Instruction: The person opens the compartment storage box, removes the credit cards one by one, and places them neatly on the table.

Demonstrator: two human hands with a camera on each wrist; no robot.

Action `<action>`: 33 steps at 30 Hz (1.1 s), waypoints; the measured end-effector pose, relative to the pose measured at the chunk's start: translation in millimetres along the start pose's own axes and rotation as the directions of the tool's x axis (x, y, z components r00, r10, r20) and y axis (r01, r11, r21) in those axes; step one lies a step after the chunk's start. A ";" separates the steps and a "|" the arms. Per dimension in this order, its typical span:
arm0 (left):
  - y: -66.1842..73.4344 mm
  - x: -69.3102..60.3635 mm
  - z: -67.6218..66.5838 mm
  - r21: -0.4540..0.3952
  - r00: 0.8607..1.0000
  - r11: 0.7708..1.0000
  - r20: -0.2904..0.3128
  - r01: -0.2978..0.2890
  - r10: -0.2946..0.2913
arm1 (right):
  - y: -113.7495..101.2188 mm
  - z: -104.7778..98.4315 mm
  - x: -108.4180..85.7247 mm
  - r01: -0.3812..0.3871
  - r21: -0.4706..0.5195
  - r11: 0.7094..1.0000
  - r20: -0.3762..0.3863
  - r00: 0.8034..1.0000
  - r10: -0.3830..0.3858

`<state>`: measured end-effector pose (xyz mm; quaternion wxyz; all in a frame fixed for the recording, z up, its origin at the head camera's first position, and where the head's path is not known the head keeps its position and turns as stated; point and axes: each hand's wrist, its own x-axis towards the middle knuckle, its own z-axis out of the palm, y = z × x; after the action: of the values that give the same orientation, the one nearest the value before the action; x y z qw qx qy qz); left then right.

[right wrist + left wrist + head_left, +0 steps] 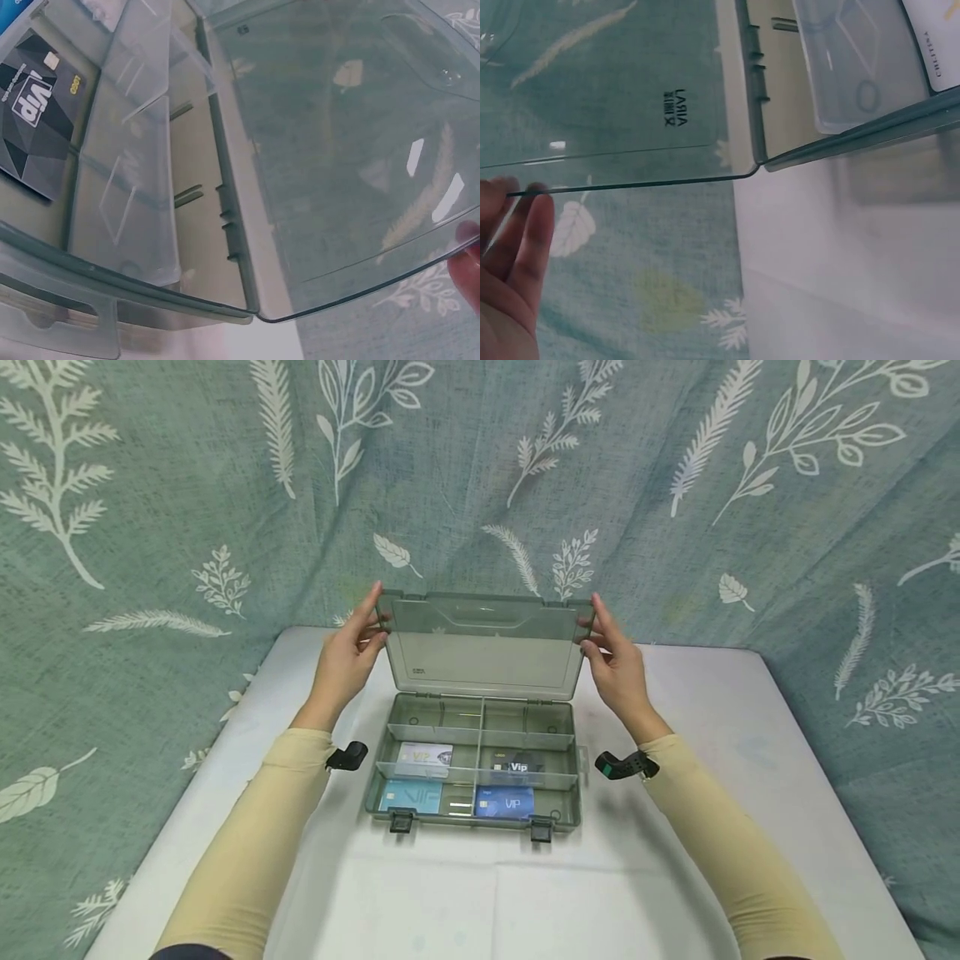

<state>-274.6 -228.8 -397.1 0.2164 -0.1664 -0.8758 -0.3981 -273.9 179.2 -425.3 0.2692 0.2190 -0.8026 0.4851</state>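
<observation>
A smoky grey-green see-through plastic storage box [480, 822] lies on the table with its hinged lid [487, 656] raised, roughly upright. My left hand [347, 664] grips the lid's upper left corner. At the upper right corner my right hand [618, 672] holds the lid by its edge. Within the middle compartments are a white VIP card [425, 754] and a black Vip card [34, 112]. Front compartments hold a teal VIP card [411, 796] and a blue VIP card [505, 802]. In the right wrist view only fingertips [469, 262] show at the lid edge.
Two latches, left [401, 821] and right [541, 829], hang open at the box's front. Clear dividers [480, 743] split the inside. Under the box is a white-covered table [420, 893]. A green leaf-patterned cloth [450, 468] hangs behind and at both sides.
</observation>
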 end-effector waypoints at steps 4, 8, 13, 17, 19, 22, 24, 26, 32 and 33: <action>-3.6 2.1 4.2 0.024 0.999 0.999 -0.038 -0.025 0.026 | 3.5 0.5 -2.2 -0.013 -0.001 1.000 0.024 1.000 0.013; -5.1 3.3 7.4 0.032 0.998 0.999 -0.060 -0.019 0.021 | 5.7 1.9 -4.7 -0.029 -0.010 1.000 0.037 0.999 0.030; -8.0 4.5 11.8 -0.012 0.998 1.000 -0.054 0.027 -0.028 | 9.2 4.3 -7.5 -0.047 0.001 0.999 0.051 0.998 0.047; -12.9 2.6 14.6 -0.029 0.998 0.998 -0.034 0.053 -0.054 | 13.9 6.8 -11.2 -0.069 -0.021 0.997 0.065 0.995 0.070; -16.3 1.6 15.8 -0.031 0.998 0.998 -0.024 0.062 -0.062 | 15.9 8.1 -13.1 -0.085 -0.038 0.996 0.070 0.994 0.088; -21.4 1.0 18.1 -0.037 0.998 0.997 -0.012 0.066 -0.066 | 19.7 10.1 -14.9 -0.110 -0.046 0.993 0.079 0.990 0.113; -24.5 0.6 19.6 -0.039 0.998 0.997 -0.006 0.066 -0.066 | 22.0 11.4 -16.3 -0.124 -0.039 0.991 0.085 0.988 0.127; -26.4 -0.1 20.7 -0.041 0.997 0.996 0.007 0.076 -0.076 | 24.8 12.6 -17.7 -0.135 -0.029 0.990 0.094 0.986 0.138; -33.8 -6.2 24.1 -0.053 0.988 0.989 0.085 0.135 -0.130 | 29.1 15.0 -22.9 -0.176 -0.025 0.984 0.120 0.977 0.178; -35.6 -7.4 24.7 -0.053 0.986 0.989 0.096 0.138 -0.133 | 29.5 15.3 -23.8 -0.185 -0.028 0.982 0.127 0.974 0.187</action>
<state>-290.9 -233.0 -437.8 0.1431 -0.1311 -0.8819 -0.4297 -277.2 180.4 -466.0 0.1718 0.1715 -0.8391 0.4869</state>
